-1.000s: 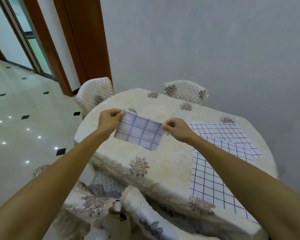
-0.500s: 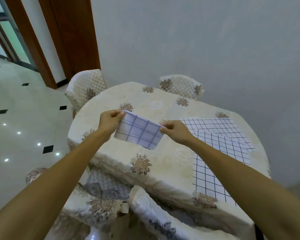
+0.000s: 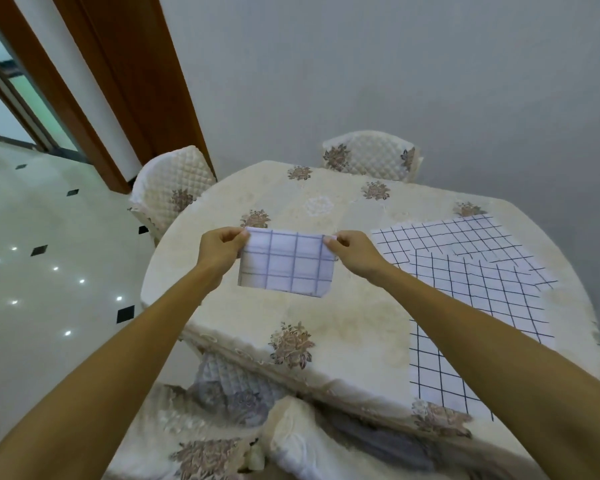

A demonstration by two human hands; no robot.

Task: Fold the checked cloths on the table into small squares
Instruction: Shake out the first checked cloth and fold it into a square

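A small folded checked cloth (image 3: 286,263) hangs in the air above the round table (image 3: 343,317), held by its two top corners. My left hand (image 3: 220,251) pinches the top left corner and my right hand (image 3: 352,252) pinches the top right corner. The cloth is a white rectangle with dark grid lines, its lower edge hanging free. Flat on the right half of the table lie larger checked cloths (image 3: 471,282), overlapping one another; my right forearm covers part of them.
The table wears a cream cover with flower prints. Quilted chairs stand at the far left (image 3: 170,188), the far side (image 3: 371,155) and close below me (image 3: 229,403). A grey wall is behind, a wooden door frame (image 3: 129,81) and tiled floor to the left.
The held cloth, tilted before, now hangs level, with both hands at the same height. My view has shifted a little, so the table sits more to the right.
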